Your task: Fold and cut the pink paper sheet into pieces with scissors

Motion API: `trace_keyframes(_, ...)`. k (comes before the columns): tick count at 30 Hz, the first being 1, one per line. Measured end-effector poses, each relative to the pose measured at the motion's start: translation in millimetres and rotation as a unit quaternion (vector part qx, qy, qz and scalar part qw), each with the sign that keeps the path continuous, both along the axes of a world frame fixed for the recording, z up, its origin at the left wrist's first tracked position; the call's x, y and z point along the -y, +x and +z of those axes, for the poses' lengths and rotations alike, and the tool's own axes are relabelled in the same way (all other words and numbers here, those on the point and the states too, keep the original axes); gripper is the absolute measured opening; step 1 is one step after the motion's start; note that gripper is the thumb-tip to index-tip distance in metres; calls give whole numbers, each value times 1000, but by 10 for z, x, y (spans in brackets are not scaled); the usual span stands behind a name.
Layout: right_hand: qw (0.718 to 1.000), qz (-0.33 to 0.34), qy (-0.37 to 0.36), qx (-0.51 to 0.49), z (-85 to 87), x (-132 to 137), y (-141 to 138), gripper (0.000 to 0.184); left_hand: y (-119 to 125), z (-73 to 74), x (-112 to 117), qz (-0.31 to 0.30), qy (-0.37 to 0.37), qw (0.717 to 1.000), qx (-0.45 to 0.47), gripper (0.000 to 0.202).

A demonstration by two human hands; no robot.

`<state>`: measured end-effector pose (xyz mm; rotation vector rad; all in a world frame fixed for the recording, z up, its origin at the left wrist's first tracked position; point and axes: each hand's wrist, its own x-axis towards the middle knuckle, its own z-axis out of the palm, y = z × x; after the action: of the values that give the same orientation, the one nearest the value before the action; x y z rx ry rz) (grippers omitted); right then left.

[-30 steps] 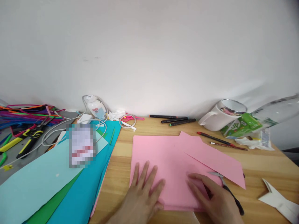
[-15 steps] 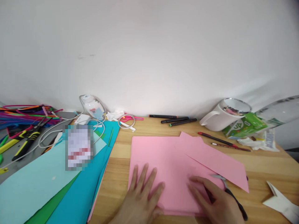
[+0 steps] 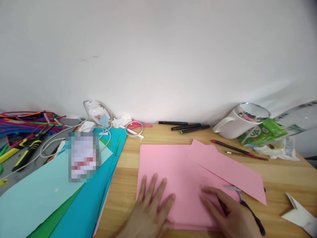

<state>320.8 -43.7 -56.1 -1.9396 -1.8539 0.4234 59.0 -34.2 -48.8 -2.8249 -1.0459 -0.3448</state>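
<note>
My left hand (image 3: 151, 208) lies flat with fingers spread on the lower left part of a pink paper sheet (image 3: 170, 162). My right hand (image 3: 230, 211) rests on the lower right of that sheet; thumb and forefinger stretch out with a gap between their tips, and the other fingers curl underneath, partly hidden. Beside and partly behind this hand lie scissors (image 3: 253, 213) with a dark handle, their blade showing on the pink sheet. A narrower pink paper piece (image 3: 237, 172) lies aslant over the sheet's upper right.
Teal paper (image 3: 81, 208) and a pale blue sheet (image 3: 37, 198) lie left. Black markers (image 3: 185, 127) lie by the wall. A white mug (image 3: 232, 124), green box (image 3: 264, 132) and red-and-black pen (image 3: 230, 147) are right. Pliers (image 3: 29, 153) and pipe cleaners (image 3: 27, 123) sit far left.
Both hands keep nearly the same place and pose on the pink sheet. Things on the right appear slightly farther right, as the view has shifted a little.
</note>
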Motion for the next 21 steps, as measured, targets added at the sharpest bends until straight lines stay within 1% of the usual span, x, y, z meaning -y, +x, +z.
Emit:
trace_keyframes(3, 1000, -18, -3, -11, 18, 29, -49, 35, -6, -12, -7, 1, 0, 1000, -3, 58)
trace_keyframes(7, 996, -89, 4, -15, 51, 80, -134, 44, -15, -24, -25, -6, 5, 1000, -5, 68)
trace_keyframes(9, 994, -110, -1, -18, 55, 91, -141, 45, -20, -10, -38, -5, 2, 1000, -7, 71)
trace_keyframes(13, 993, -112, -18, -42, 54, 83, -109, 42, -29, 40, -71, -9, -24, 999, -40, 72)
trace_keyframes(17, 993, -111, -12, -36, 67, 80, -108, 42, -25, 64, -109, -9, -18, 999, -47, 59)
trace_keyframes(21, 997, -79, 1, -13, 71, 92, -112, 44, -3, 99, -139, -6, -9, 997, -78, 52)
